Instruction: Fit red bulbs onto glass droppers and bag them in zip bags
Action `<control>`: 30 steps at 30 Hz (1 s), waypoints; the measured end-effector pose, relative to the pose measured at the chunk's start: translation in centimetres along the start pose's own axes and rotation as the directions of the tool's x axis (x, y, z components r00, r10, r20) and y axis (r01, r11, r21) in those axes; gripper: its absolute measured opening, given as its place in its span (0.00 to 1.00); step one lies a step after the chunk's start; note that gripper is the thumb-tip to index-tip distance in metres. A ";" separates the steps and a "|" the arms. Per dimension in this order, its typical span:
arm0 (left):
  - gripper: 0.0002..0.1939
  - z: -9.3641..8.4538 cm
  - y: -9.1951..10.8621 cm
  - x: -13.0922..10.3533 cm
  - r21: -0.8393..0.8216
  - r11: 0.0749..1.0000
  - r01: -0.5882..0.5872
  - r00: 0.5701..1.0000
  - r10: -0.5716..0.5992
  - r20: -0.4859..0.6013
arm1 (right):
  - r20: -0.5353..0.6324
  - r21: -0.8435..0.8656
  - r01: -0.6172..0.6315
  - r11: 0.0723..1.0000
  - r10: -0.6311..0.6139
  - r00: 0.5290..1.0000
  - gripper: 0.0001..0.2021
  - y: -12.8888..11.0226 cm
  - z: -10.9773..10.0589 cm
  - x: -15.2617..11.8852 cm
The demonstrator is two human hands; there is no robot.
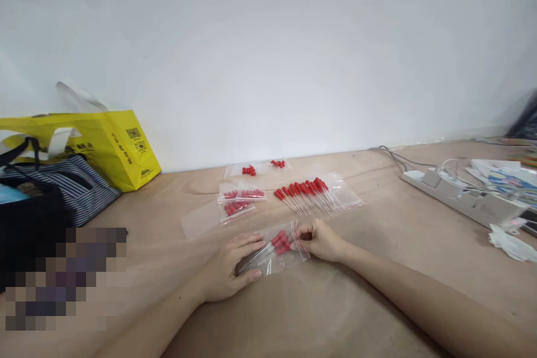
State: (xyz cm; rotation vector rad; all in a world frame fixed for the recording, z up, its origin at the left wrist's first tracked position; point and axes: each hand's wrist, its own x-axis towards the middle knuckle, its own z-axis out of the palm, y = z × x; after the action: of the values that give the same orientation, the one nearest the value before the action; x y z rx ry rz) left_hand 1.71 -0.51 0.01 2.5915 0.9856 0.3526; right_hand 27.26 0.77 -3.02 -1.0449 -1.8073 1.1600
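A clear zip bag [268,265] lies in front of me with several droppers [281,241] inside, their red bulbs toward the right and their pale thin stems toward the left. My left hand [235,265] holds the bag's left end, fingers on the far side and thumb on the near side. At the red-lined zip edge, my right hand [319,240] pinches the bag between thumb and fingers. Beyond it, a row of loose droppers [304,190] is fanned out, partly over another clear bag [352,198].
Filled zip bags [237,207] of red-bulbed pieces lie behind my left hand, with small red pieces [249,170] near the wall. A yellow bag [130,151] and a striped bag [90,182] stand left. At right are a power strip [448,201] and crumpled tissue [509,243].
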 end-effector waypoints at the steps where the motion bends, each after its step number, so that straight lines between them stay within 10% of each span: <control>1: 0.25 -0.1 0.1 0.0 0.001 1.000 0.005 1.000 -0.005 0.004 | 0.061 -0.001 0.006 1.000 -0.006 0.998 0.10 -0.1 -0.5 0.1; 4: 0.25 -0.4 0.5 0.0 0.006 1.000 0.014 1.000 -0.014 0.013 | 0.096 -0.073 -0.043 0.996 0.050 0.994 0.11 -0.5 -2.4 1.5; 8: 0.25 -0.5 0.6 0.0 0.006 1.000 0.023 0.999 -0.023 0.022 | -0.275 -0.512 -0.202 0.835 0.064 0.959 0.10 -1.1 -3.9 5.6; 17: 0.26 0.0 -0.1 -0.3 -0.006 1.000 0.014 1.000 -0.014 0.022 | -0.420 -0.668 -0.339 0.662 0.041 0.907 0.09 -1.2 0.0 12.7; 30: 0.26 -0.2 0.1 -0.3 -0.012 1.000 0.022 1.000 -0.021 0.019 | -0.549 -0.425 -0.228 0.876 -0.049 0.834 0.09 -1.2 -3.7 9.4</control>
State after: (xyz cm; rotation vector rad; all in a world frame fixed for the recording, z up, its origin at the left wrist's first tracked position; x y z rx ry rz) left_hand 1.52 -0.70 0.15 2.5662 1.0008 0.3271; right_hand 26.45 10.16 0.73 -1.5770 -1.5996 0.3725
